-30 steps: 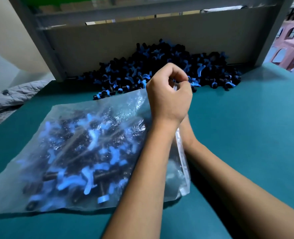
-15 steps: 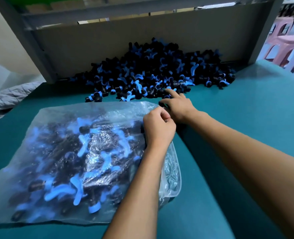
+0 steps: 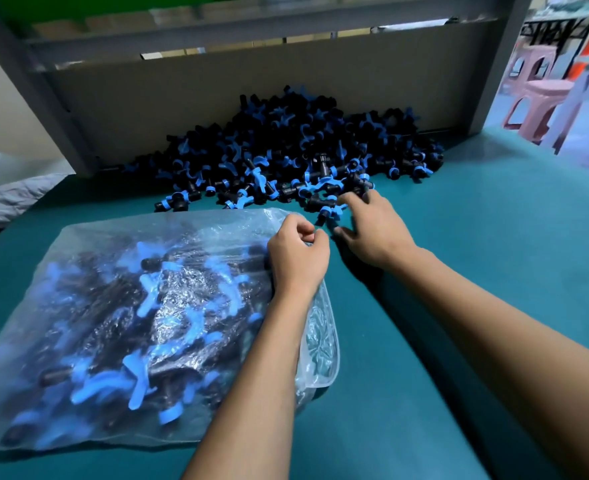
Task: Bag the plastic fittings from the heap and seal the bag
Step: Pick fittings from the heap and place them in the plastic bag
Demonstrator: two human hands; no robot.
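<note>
A clear plastic bag [image 3: 120, 327] full of black and blue fittings lies flat on the teal table [image 3: 476, 271], its mouth along the right side. My left hand [image 3: 298, 258] pinches the bag's upper right corner with curled fingers. My right hand [image 3: 372, 226] reaches past it to the near edge of the heap of fittings [image 3: 293, 150], fingers spread and touching a loose black and blue fitting [image 3: 327, 211]. The heap is piled against the grey back panel.
A grey metal frame and panel [image 3: 217, 88] close off the back of the table. Pink plastic stools [image 3: 542, 98] stand beyond the table's right edge. Grey cloth [image 3: 6, 199] lies off the left side.
My left hand came down from above the bag to its upper corner. My right hand left the bag's mouth and reached forward into the heap's edge, spreading its fingers.
</note>
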